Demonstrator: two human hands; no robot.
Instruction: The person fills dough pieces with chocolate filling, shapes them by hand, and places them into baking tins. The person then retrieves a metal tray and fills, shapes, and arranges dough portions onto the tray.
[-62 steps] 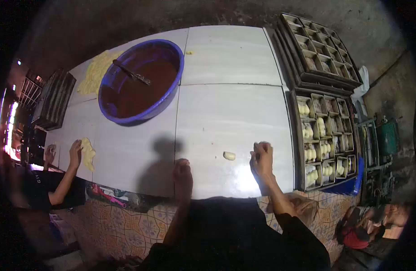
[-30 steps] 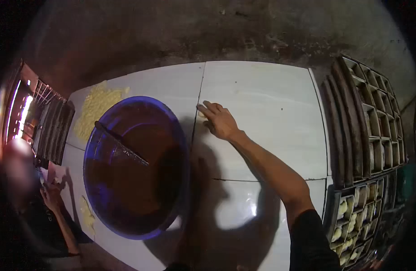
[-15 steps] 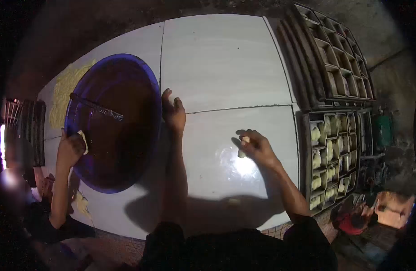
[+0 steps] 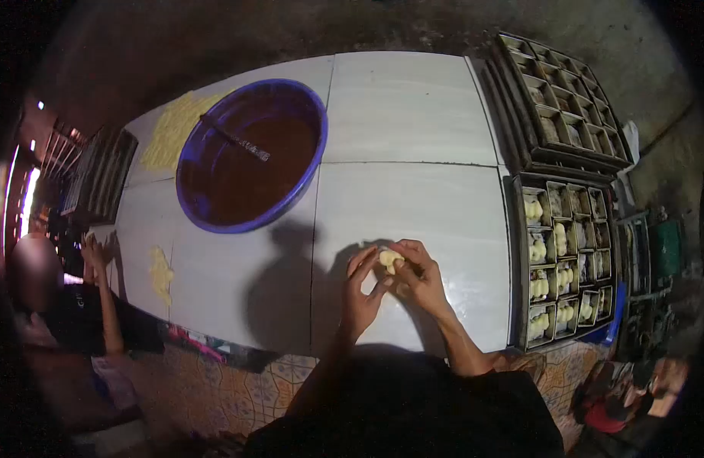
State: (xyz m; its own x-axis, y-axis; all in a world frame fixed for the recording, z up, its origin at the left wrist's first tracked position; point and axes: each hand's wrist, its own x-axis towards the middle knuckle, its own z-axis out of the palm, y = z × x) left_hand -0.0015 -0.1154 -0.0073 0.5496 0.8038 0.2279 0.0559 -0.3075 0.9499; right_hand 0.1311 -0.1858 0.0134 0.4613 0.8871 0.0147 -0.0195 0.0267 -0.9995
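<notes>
A small piece of pale yellow dough (image 4: pixel 389 259) is held between my two hands, above the white tiled table (image 4: pixel 413 206). The fingertips and thumb of my left hand (image 4: pixel 361 288) close on it from the left. From the right, my right hand (image 4: pixel 422 281) pinches the same piece with thumb and fingers. Part of the dough is hidden behind the fingers. Right of my hands stands a divided baking tin (image 4: pixel 518 259), with lumps of similar dough (image 4: pixel 538 284) in several of its compartments.
A blue tub (image 4: pixel 249 227) with brown contents and a long-handled tool (image 4: pixel 234 139) stands left. Yellow dough (image 4: pixel 180 126) lies behind it, a smaller patch (image 4: pixel 160 273) in front. Stacked tins (image 4: pixel 554 99) stand back right. A co-worker's hand (image 4: pixel 92 250) is at far left.
My left hand has come away from the tub toward my right hand, and both now meet on the dough. The co-worker's hand has left the tub. The view has shifted.
</notes>
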